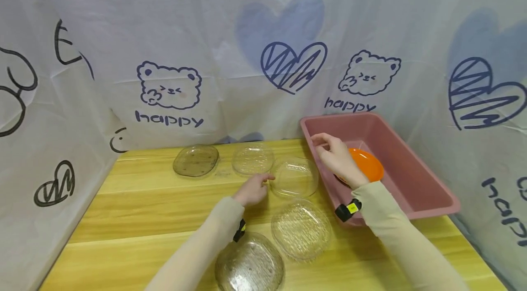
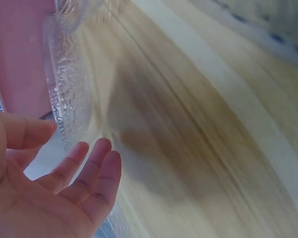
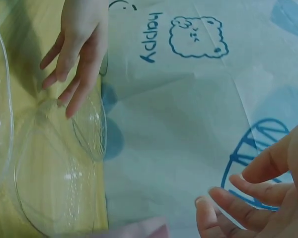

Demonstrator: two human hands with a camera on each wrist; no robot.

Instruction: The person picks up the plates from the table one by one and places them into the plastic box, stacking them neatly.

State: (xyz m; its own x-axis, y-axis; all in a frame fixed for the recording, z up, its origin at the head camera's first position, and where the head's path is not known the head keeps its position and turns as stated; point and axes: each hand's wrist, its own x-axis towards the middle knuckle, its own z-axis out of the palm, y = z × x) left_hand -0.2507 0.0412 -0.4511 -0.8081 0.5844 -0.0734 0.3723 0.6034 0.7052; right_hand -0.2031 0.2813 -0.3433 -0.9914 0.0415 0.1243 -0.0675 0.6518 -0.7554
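My left hand (image 1: 253,190) reaches over the table, fingertips close to the left edge of a clear plastic plate (image 1: 295,179); I cannot tell whether they touch it. In the left wrist view its fingers (image 2: 97,178) are loosely bent with nothing between them. My right hand (image 1: 335,156) hovers over the left rim of a pink rectangular tub (image 1: 411,163). Its fingers (image 3: 243,208) are spread and slightly curled, holding nothing, in the right wrist view. Inside the tub lies an orange plate (image 1: 368,165), partly hidden behind the right hand and wrist.
Around the hands on the wooden table (image 1: 136,218) lie another clear plate (image 1: 253,158) at the back, a textured clear plate (image 1: 301,230), a smoky plate (image 1: 249,263) in front and a brownish squarish one (image 1: 196,160) at back left. A printed cloth (image 1: 230,53) hangs behind.
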